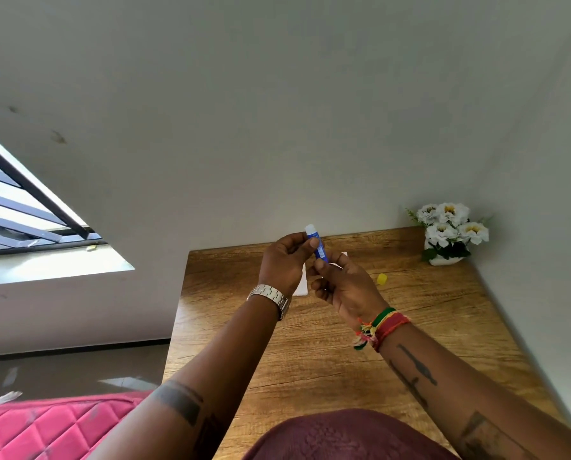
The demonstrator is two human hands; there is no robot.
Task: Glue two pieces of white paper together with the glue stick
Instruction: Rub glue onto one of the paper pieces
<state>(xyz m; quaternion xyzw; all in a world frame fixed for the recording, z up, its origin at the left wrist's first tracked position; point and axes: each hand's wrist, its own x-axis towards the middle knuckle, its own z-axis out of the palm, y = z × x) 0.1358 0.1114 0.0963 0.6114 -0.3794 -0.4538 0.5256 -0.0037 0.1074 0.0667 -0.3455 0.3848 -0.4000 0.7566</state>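
above the wooden desk (310, 360), both forearms reach forward and meet, raised off its surface. left hand (285, 263), with a silver metal watch (271, 298) on its wrist, is palm-inward, its fingers (312, 242) pinching the upper part of the small blue glue stick (319, 249) with its pale exposed tip up. right hand (344, 287), wearing red, green and yellow thread bands (382, 325) at the wrist, is curled below it, fingers pinching the stick's lower end. the stick is tilted slightly, held clear of the desk. white paper (302, 283) lies flat on the desk under the hands, mostly hidden. a small yellow cap (381, 279) sits on the desk just right of the hands. white artificial flowers in a white pot (450, 232) stand at the desk's far right corner.
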